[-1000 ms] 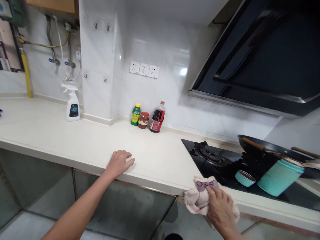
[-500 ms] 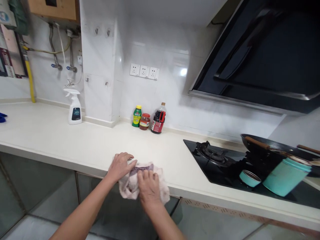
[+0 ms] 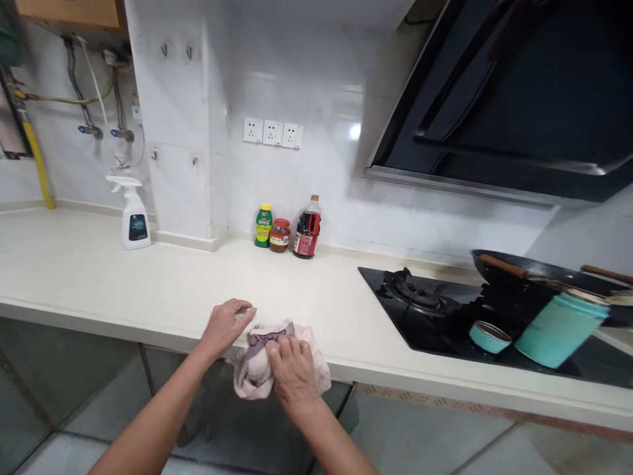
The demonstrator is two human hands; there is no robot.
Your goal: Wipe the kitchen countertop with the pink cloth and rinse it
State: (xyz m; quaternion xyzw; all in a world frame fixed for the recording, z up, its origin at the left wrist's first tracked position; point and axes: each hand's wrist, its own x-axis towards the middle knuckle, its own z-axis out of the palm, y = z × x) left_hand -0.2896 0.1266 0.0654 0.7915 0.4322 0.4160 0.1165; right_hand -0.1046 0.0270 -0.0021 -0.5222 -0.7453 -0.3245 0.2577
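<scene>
A pale pink cloth (image 3: 254,376) with a purple patch lies bunched at the front edge of the white counter (image 3: 163,290), part of it hanging over. My right hand (image 3: 293,369) presses down on the cloth, its fingers curled over the fabric. To the left, my left hand (image 3: 228,324) hovers just above the counter by the cloth's corner. Its thumb stands apart from its bent fingers, and nothing shows between them.
Against the wall stand a green bottle (image 3: 264,226), a red-lidded jar (image 3: 279,236) and a dark sauce bottle (image 3: 307,231). Further left is a white spray bottle (image 3: 135,214). The black stove (image 3: 395,310) holds a wok (image 3: 548,274), a teal canister (image 3: 561,330) and a small teal cup (image 3: 489,338).
My left hand has drawn away from the cloth to the left, its thumb and fingers parting. My right hand stays on the cloth. The view has shifted slightly right.
</scene>
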